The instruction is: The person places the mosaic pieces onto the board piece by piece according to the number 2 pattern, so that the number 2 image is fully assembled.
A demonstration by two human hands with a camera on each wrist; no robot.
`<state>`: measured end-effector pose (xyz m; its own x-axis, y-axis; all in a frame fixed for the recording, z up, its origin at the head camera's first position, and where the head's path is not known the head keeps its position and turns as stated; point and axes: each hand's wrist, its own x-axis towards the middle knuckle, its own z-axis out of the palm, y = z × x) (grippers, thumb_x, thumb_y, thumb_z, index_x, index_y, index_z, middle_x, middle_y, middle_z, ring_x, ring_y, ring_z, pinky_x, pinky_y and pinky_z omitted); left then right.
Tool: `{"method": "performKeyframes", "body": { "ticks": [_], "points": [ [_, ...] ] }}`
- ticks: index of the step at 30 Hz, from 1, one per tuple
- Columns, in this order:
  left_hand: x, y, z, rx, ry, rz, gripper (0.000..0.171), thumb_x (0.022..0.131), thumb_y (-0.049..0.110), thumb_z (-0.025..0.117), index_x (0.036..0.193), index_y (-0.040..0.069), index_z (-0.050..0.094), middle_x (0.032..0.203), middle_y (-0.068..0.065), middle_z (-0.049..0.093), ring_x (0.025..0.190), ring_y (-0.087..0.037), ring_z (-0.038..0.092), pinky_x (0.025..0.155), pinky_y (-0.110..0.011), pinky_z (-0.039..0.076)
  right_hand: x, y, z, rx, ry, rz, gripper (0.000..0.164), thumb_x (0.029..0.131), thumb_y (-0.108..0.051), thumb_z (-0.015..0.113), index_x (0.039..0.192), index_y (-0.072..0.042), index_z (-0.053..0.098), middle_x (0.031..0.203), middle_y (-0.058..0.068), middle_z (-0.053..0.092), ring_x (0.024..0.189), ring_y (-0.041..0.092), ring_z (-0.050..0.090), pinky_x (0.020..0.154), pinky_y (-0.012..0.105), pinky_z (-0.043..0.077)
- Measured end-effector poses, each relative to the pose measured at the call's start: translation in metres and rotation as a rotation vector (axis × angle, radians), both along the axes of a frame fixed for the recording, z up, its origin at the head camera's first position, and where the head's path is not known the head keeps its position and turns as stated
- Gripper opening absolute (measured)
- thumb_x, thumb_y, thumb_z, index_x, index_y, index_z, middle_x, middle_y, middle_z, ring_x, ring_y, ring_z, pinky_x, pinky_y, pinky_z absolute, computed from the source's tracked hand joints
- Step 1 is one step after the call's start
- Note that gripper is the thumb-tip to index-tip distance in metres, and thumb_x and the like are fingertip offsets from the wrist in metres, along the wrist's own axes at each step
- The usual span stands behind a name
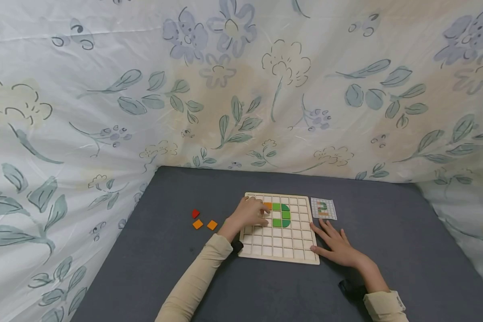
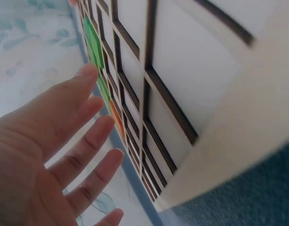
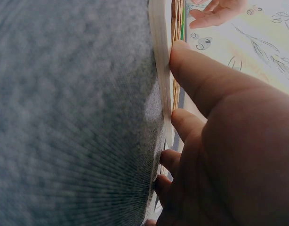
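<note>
A pale wooden grid board (image 1: 279, 257) lies on the table. Several green tiles (image 1: 286, 214), some with a rounded corner, and an orange tile (image 1: 268, 206) sit in its upper-middle squares. My left hand (image 1: 247, 213) is over the board's left side, fingertips close to the orange tile. In the left wrist view its fingers (image 2: 95, 174) are spread and loosely bent, with nothing visible between them and the thumb. My right hand (image 1: 338, 247) lies with spread, extended fingers at the board's right edge; in the right wrist view, thumb and index finger touch the board's side (image 3: 162, 61).
Left of the board lie two orange square tiles (image 1: 197, 224) and a red piece (image 1: 195, 213). A small pattern card (image 1: 314, 208) with a printed grid lies beyond my right fingertips. A flowered cloth (image 1: 241, 89) hangs behind and beside the dark table (image 1: 145, 259).
</note>
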<state>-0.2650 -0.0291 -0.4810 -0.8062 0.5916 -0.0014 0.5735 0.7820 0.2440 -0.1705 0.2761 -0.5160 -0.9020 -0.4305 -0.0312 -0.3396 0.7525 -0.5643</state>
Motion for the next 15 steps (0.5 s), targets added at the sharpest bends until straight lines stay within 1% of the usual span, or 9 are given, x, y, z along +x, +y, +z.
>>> {"method": "performKeyframes", "body": {
  "ticks": [4, 7, 12, 15],
  "points": [
    [0.001, -0.006, 0.001, 0.017, -0.015, 0.017, 0.031, 0.079, 0.038, 0.072, 0.108, 0.027, 0.07, 0.09, 0.01, 0.062, 0.092, -0.014, 0.055, 0.105, -0.052, 0.03, 0.0, 0.0, 0.002, 0.001, -0.021, -0.003, 0.072, 0.088, -0.043, 0.058, 0.147, -0.014, 0.028, 0.151, 0.026, 0.012, 0.137, 0.049, 0.005, 0.098, 0.073, -0.005],
    [0.002, -0.011, 0.002, 0.031, -0.014, 0.019, 0.03, 0.08, 0.038, 0.071, 0.108, 0.026, 0.07, 0.091, 0.008, 0.063, 0.09, -0.013, 0.055, 0.105, -0.052, 0.031, 0.0, 0.0, 0.002, 0.013, -0.035, -0.003, 0.072, 0.089, -0.043, 0.058, 0.147, -0.014, 0.028, 0.152, 0.025, 0.011, 0.137, 0.048, 0.004, 0.099, 0.072, -0.005],
    [0.003, -0.018, 0.004, 0.069, -0.013, 0.026, 0.03, 0.079, 0.035, 0.073, 0.107, 0.023, 0.071, 0.09, 0.005, 0.065, 0.084, -0.012, 0.057, 0.105, -0.053, 0.029, 0.0, 0.0, 0.002, 0.024, -0.033, -0.004, 0.071, 0.089, -0.043, 0.057, 0.147, -0.014, 0.027, 0.152, 0.025, 0.011, 0.137, 0.048, 0.004, 0.099, 0.072, -0.004],
    [0.001, -0.023, 0.004, 0.065, -0.016, 0.043, 0.03, 0.078, 0.036, 0.073, 0.106, 0.024, 0.072, 0.089, 0.006, 0.065, 0.085, -0.011, 0.058, 0.106, -0.054, 0.028, 0.0, 0.0, 0.003, 0.013, -0.032, -0.004, 0.071, 0.089, -0.042, 0.058, 0.147, -0.014, 0.028, 0.152, 0.025, 0.011, 0.137, 0.048, 0.004, 0.099, 0.072, -0.005]
  ]
}}
